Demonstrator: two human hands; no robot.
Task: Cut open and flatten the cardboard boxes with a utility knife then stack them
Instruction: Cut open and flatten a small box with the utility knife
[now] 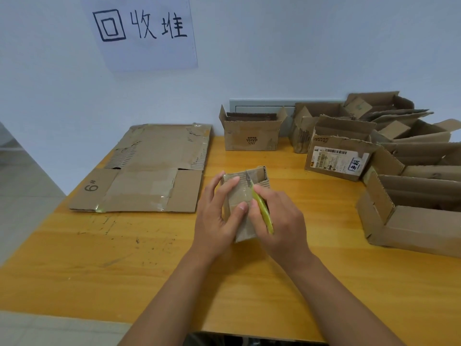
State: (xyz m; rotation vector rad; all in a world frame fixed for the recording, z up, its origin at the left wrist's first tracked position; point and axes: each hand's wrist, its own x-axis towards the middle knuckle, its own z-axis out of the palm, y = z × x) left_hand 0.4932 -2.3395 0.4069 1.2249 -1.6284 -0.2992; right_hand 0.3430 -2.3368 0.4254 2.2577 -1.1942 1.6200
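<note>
This looks like a plain workroom or office corner set up for sorting recycling. A handwritten white paper sign (142,31) with Chinese characters hangs on the bare pale wall (299,46) above a scuffed, ink-marked orange wooden table (124,258). Flattened brown cardboard (147,168) lies at the left, and many opened brown cardboard boxes (389,156) crowd the right side.

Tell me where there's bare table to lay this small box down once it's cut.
Bare table lies near the front edge, below the flattened cardboard and left of the left hand. A narrower strip runs between the small box and the printed box. The right side is crowded with open boxes.
</note>
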